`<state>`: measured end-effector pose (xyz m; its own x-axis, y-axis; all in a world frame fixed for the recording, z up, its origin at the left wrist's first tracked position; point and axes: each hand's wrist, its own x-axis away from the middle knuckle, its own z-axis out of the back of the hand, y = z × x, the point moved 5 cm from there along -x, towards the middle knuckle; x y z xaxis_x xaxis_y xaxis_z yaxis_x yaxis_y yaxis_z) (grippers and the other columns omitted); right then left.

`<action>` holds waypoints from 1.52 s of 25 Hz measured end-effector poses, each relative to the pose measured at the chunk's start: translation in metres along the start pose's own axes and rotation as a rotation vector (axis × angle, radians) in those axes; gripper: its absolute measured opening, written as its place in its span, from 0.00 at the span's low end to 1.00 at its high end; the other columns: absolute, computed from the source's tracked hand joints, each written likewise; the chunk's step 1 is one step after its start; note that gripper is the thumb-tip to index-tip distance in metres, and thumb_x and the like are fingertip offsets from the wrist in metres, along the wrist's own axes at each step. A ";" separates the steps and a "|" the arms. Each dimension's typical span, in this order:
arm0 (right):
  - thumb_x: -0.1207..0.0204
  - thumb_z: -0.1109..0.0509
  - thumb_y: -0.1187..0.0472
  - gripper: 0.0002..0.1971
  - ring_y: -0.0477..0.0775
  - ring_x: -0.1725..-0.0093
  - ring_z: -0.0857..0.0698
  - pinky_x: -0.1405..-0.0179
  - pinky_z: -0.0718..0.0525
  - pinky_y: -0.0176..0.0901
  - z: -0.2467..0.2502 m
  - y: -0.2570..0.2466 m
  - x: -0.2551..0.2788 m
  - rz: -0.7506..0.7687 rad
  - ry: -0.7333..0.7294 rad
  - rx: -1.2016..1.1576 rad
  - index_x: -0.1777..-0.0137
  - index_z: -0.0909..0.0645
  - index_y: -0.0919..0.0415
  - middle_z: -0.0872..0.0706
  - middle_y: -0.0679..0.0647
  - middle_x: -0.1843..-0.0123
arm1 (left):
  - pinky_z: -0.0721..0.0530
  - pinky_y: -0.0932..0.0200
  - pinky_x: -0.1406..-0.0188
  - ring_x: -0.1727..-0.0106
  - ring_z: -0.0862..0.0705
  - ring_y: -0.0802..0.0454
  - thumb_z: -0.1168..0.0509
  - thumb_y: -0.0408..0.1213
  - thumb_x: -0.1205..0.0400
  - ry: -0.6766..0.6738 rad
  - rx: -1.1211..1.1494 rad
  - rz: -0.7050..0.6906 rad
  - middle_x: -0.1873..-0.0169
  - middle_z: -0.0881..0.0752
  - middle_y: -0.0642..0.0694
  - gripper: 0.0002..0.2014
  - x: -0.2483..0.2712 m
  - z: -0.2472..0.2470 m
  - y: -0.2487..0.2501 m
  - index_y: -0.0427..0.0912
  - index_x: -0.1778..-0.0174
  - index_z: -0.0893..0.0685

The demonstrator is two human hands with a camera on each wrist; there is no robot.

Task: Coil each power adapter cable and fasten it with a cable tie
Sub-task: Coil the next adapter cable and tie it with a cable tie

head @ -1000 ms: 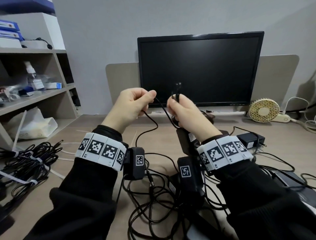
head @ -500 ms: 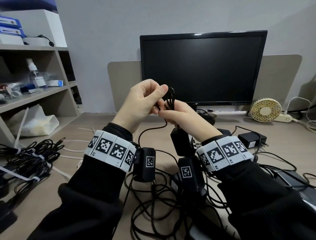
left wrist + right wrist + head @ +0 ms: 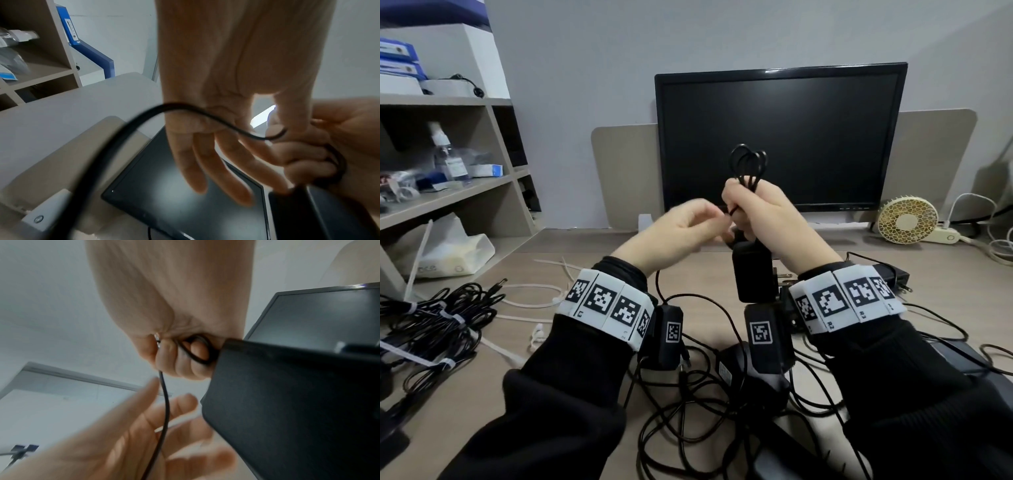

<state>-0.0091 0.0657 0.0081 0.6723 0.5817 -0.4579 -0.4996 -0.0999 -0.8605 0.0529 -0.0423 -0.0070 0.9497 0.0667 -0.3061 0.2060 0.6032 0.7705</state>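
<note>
I am holding my right hand (image 3: 760, 219) up in front of the dark monitor (image 3: 780, 137), its fingers (image 3: 180, 363) curled tight around a small coil of black cable (image 3: 748, 164); loops are sticking up above my fist. The black power adapter (image 3: 751, 274) is hanging just below that hand, above the table (image 3: 592, 260). My left hand (image 3: 681, 226) is beside it, thumb and forefinger pinching the loose strand while my other fingers (image 3: 205, 162) are stretching out relaxed. Tied cable bundles (image 3: 438, 318) and white cable ties (image 3: 527, 301) are lying on the table at my left.
</note>
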 end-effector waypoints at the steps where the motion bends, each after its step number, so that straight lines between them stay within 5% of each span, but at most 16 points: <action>1: 0.15 0.40 0.56 0.17 0.40 0.77 0.33 0.73 0.33 0.36 0.006 0.000 -0.001 0.005 0.046 -0.023 0.68 0.29 0.54 0.31 0.41 0.80 | 0.21 0.61 0.53 0.59 0.16 0.59 0.44 0.45 0.13 -0.086 -0.037 0.025 0.65 0.15 0.53 0.13 0.001 -0.008 -0.002 0.46 0.60 0.20; 5: 0.15 0.40 0.58 0.17 0.40 0.75 0.32 0.74 0.33 0.30 0.020 0.002 0.000 0.076 0.214 -0.037 0.68 0.30 0.56 0.31 0.42 0.75 | 0.22 0.61 0.61 0.73 0.24 0.59 0.48 0.44 0.12 -0.186 -0.007 0.058 0.81 0.27 0.57 0.20 0.002 -0.018 -0.002 0.41 0.68 0.22; 9: 0.14 0.42 0.56 0.17 0.44 0.70 0.29 0.66 0.29 0.40 0.020 0.007 -0.004 -0.003 0.218 -0.078 0.67 0.29 0.55 0.26 0.48 0.68 | 0.21 0.55 0.57 0.74 0.24 0.60 0.49 0.45 0.11 -0.222 -0.040 0.120 0.79 0.27 0.55 0.21 0.002 -0.022 -0.008 0.43 0.69 0.22; 12: 0.13 0.45 0.58 0.16 0.47 0.70 0.27 0.69 0.25 0.40 0.025 0.004 -0.003 -0.041 0.225 -0.447 0.64 0.32 0.56 0.27 0.48 0.71 | 0.21 0.55 0.56 0.72 0.21 0.59 0.49 0.47 0.12 -0.225 -0.090 0.233 0.78 0.23 0.55 0.21 0.006 -0.012 -0.021 0.44 0.70 0.25; 15: 0.12 0.47 0.59 0.17 0.44 0.79 0.35 0.80 0.33 0.35 0.028 0.005 -0.003 -0.075 0.216 -0.646 0.65 0.37 0.55 0.35 0.45 0.77 | 0.23 0.58 0.58 0.68 0.21 0.58 0.46 0.46 0.13 -0.106 -0.124 0.247 0.73 0.20 0.51 0.19 0.009 0.010 -0.029 0.44 0.69 0.25; 18: 0.12 0.46 0.59 0.16 0.41 0.81 0.38 0.83 0.39 0.33 0.021 0.007 -0.004 -0.052 0.194 -0.392 0.65 0.37 0.54 0.34 0.43 0.78 | 0.29 0.66 0.65 0.71 0.28 0.62 0.42 0.43 0.14 0.104 -0.135 0.068 0.74 0.24 0.55 0.18 0.009 0.029 -0.012 0.44 0.70 0.24; 23: 0.14 0.42 0.57 0.14 0.37 0.80 0.29 0.78 0.34 0.27 -0.001 0.005 -0.002 0.020 0.015 0.118 0.64 0.30 0.53 0.25 0.46 0.69 | 0.34 0.74 0.80 0.81 0.32 0.64 0.39 0.42 0.15 0.297 0.009 -0.087 0.85 0.30 0.60 0.17 0.010 0.032 0.023 0.44 0.70 0.21; 25: 0.15 0.44 0.61 0.13 0.38 0.82 0.29 0.79 0.35 0.27 -0.011 0.001 0.001 -0.034 -0.084 0.072 0.63 0.27 0.56 0.21 0.51 0.69 | 0.35 0.72 0.81 0.80 0.33 0.63 0.39 0.44 0.15 0.346 0.084 -0.081 0.83 0.29 0.59 0.18 0.009 0.030 0.024 0.44 0.71 0.20; 27: 0.18 0.48 0.70 0.14 0.39 0.86 0.34 0.83 0.39 0.29 -0.020 -0.004 0.005 -0.144 -0.163 -0.120 0.65 0.30 0.60 0.27 0.58 0.72 | 0.37 0.68 0.82 0.79 0.36 0.58 0.38 0.45 0.15 0.387 0.176 -0.055 0.78 0.30 0.50 0.19 0.008 0.031 0.022 0.44 0.72 0.20; 30: 0.22 0.47 0.74 0.12 0.39 0.84 0.36 0.83 0.39 0.29 -0.033 -0.006 0.008 -0.116 -0.250 -0.099 0.62 0.30 0.60 0.31 0.51 0.73 | 0.37 0.68 0.84 0.84 0.37 0.60 0.36 0.45 0.16 0.472 0.267 -0.055 0.84 0.31 0.52 0.21 0.010 0.029 0.026 0.41 0.75 0.24; 34: 0.16 0.45 0.72 0.09 0.31 0.77 0.25 0.75 0.28 0.23 -0.048 -0.012 0.016 -0.034 -0.304 -0.016 0.52 0.29 0.59 0.26 0.47 0.65 | 0.33 0.63 0.80 0.82 0.34 0.55 0.36 0.49 0.17 0.691 0.289 -0.172 0.85 0.33 0.53 0.26 0.014 0.027 0.029 0.44 0.79 0.34; 38: 0.15 0.46 0.71 0.14 0.24 0.72 0.25 0.68 0.29 0.19 -0.057 -0.019 0.025 -0.035 -0.346 -0.004 0.53 0.31 0.49 0.28 0.40 0.64 | 0.27 0.65 0.67 0.72 0.28 0.58 0.49 0.51 0.13 0.688 0.307 -0.103 0.75 0.29 0.52 0.23 0.008 0.024 0.021 0.42 0.70 0.30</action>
<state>0.0483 0.0358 0.0004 0.4632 0.8242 -0.3258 -0.4769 -0.0780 -0.8755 0.0703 -0.0480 0.0202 0.5812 0.5635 -0.5871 0.4380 0.3915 0.8093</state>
